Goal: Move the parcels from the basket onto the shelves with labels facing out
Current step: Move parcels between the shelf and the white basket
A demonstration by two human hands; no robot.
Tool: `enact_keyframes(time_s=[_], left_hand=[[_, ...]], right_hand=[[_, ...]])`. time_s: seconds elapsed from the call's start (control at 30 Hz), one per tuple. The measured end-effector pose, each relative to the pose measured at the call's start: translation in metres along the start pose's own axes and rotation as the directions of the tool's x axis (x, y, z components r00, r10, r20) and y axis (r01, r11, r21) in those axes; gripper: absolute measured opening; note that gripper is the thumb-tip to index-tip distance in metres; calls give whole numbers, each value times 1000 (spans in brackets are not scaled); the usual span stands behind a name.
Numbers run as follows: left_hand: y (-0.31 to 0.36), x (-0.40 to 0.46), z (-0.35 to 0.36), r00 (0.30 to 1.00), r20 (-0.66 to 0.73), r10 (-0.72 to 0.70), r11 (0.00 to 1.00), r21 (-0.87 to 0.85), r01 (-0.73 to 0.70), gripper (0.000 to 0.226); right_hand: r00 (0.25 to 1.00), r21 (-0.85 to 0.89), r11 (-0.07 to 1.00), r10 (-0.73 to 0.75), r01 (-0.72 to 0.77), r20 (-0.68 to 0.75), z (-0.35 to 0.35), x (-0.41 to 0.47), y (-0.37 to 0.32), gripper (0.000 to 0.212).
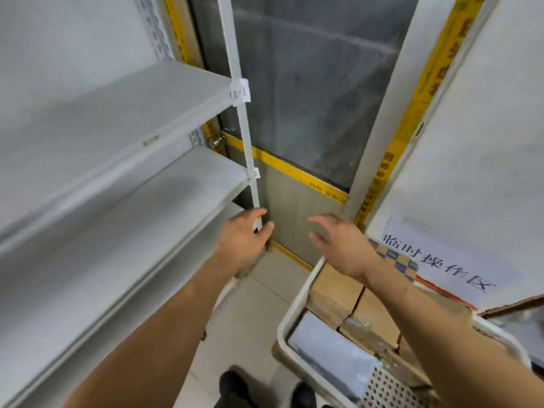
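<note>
The shelves (117,119) stand left of the basket (297,316) and hold no parcels. The left hand (244,242) hovers by the shelf post (250,160), fingers loosely spread, holding nothing. The right hand (344,245) hangs open over the basket's far end, empty too. The parcels (359,313) lie packed in the basket: taped cardboard boxes, likely stiff and light; grip one by opposite sides.

Parcel depot: labelled shelves (117,119), parcels (338,293)
</note>
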State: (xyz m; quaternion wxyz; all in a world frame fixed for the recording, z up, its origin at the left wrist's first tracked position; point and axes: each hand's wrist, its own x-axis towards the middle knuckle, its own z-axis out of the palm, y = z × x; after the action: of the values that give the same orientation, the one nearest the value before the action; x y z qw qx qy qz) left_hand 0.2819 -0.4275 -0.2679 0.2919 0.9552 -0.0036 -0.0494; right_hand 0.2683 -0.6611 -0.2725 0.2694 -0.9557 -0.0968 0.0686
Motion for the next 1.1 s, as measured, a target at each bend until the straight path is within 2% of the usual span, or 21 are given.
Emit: enact_keyframes(time_s=[0.13,0.33,0.5,0.6,0.83,1.1], left_hand=[[-34,-31,-68,983,-172,-58,998,12,62,43],[-102,-89,-170,918,-375,-131,991,-23,132,47],[-171,-151,-242,832,-523,-184,980,-38,193,44],[-211,-187,-277,780,-586,-219,968,-31,248,46],[-285,-263,-341,608,-721,-333,917,-96,387,50],[-357,-300,-402,415,-776,-475,816,-211,538,57]], right_hand=[[986,-4,986,-168,167,-18,2,26,-82,40],[926,19,926,-376,377,-32,23,50,-220,42],[843,37,844,-537,535,42,63,56,-335,46],[787,55,788,-616,614,36,89,52,-401,44],[664,158,669,-743,727,89,148,38,-529,45],[542,244,568,-823,786,172,206,54,-631,47]])
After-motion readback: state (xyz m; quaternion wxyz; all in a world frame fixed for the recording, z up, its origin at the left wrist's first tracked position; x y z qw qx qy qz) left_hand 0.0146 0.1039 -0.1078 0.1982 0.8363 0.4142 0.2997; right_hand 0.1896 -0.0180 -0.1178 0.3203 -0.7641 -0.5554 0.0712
